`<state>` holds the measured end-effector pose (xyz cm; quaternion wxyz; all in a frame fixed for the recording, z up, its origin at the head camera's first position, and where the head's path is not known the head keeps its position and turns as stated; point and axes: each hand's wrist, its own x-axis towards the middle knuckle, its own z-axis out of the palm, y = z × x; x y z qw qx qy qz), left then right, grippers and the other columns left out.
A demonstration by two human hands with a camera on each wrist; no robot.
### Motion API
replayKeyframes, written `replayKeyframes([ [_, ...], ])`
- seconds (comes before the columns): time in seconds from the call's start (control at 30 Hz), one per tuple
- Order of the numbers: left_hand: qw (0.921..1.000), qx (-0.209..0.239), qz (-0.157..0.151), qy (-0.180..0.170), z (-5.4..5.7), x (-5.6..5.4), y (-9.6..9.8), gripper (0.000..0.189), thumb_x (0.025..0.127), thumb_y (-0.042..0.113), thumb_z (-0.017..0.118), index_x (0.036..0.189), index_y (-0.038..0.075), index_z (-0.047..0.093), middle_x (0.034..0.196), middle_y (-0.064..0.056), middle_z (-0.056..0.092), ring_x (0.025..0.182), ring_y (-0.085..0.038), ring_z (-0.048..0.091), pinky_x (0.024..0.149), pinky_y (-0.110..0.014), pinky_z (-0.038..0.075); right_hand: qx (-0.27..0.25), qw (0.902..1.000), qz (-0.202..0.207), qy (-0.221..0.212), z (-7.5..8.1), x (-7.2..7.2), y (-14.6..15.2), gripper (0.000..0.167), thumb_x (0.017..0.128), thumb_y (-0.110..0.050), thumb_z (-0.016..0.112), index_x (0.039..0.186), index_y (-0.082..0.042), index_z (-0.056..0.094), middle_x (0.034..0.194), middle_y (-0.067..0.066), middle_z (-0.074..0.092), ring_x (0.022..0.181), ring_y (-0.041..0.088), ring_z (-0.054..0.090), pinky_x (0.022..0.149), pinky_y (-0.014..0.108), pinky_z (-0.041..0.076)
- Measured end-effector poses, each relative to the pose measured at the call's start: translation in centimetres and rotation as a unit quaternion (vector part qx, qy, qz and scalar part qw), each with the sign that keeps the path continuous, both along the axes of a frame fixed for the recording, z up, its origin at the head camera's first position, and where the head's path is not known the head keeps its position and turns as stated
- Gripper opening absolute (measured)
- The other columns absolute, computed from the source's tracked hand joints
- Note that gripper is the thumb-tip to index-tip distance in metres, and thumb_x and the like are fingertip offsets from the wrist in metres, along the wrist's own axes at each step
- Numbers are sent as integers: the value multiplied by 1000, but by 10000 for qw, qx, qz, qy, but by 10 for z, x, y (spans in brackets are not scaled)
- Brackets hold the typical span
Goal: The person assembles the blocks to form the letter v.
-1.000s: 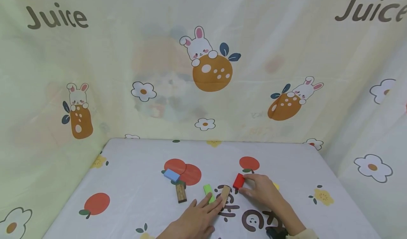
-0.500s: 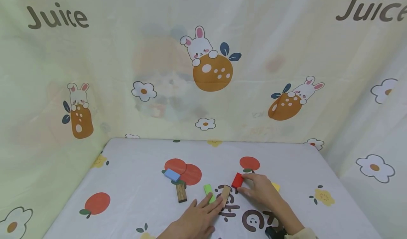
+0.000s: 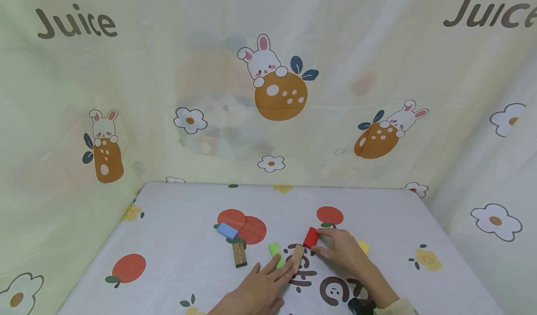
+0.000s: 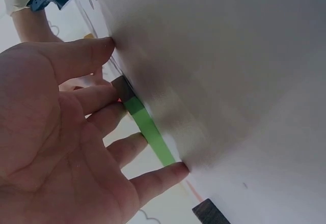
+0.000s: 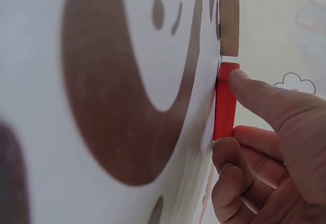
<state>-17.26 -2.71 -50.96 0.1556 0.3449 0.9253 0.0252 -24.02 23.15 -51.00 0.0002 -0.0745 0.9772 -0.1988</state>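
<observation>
My right hand (image 3: 345, 254) pinches a red wooden block (image 3: 311, 237) between thumb and fingers, low over the white cloth. In the right wrist view, the red block (image 5: 225, 102) lines up with the end of a light wooden block (image 5: 229, 20), a narrow gap between them. My left hand (image 3: 262, 288) lies with fingers spread and fairly straight. Its fingertips are at a green block (image 3: 274, 249) and at the near end of the light wooden block (image 3: 299, 254). From the left wrist, the green block (image 4: 153, 135) shows behind the fingers.
Left of the hands lie a blue block (image 3: 227, 231) and a dark wood-grained block (image 3: 239, 255). A yellow block (image 3: 363, 246) sits behind the right wrist, partly hidden. A printed curtain (image 3: 226, 166) stands along the table's back edge.
My right hand has slid the red block slightly left, closer to the light wooden block. More of the yellow block shows. The left hand has stayed in place.
</observation>
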Motion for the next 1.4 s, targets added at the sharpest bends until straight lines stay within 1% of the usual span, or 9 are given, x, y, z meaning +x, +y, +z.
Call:
replayKeyframes([
  [0.3, 10000, 0, -5, 26, 4, 2, 0, 80, 101, 45, 68, 168, 37, 27, 175, 20, 26, 165, -18, 27, 118, -57, 49, -35, 9999, 110, 46, -1, -2, -2, 58, 82, -34, 91, 132, -9, 75, 128, 13, 77, 123, 36, 71, 106, 59, 56],
  [0.47, 10000, 2, -47, 57, 6, 3, 0, 80, 101, 45, 68, 169, 35, 27, 176, 19, 26, 165, -18, 27, 118, -58, 49, -67, 9999, 103, -7, 0, -3, -4, 57, 82, -34, 91, 132, -10, 75, 129, 13, 77, 124, 36, 70, 107, 59, 55],
  [0.7, 9999, -62, -13, 79, 8, 4, 0, 78, 101, 46, 68, 168, 37, 28, 175, 21, 26, 165, -17, 26, 118, -56, 49, -108, 9998, 181, -27, -1, -4, -6, 57, 83, -35, 91, 131, -11, 75, 129, 12, 77, 123, 34, 70, 108, 58, 55],
  [1.13, 10000, -58, 22, 76, 5, 4, 1, 78, 101, 46, 68, 168, 36, 29, 175, 21, 26, 164, -17, 28, 117, -56, 50, -256, 9991, 338, -6, 0, -5, -9, 55, 84, -35, 90, 131, -12, 75, 129, 9, 77, 124, 33, 70, 108, 56, 55],
  [1.4, 10000, -72, 30, 44, 5, 2, 2, 79, 100, 46, 69, 168, 36, 29, 175, 20, 26, 164, -18, 28, 116, -57, 50, -258, 9988, 405, -10, 1, -4, -8, 55, 83, -35, 90, 130, -12, 75, 128, 9, 78, 123, 32, 71, 107, 56, 56],
])
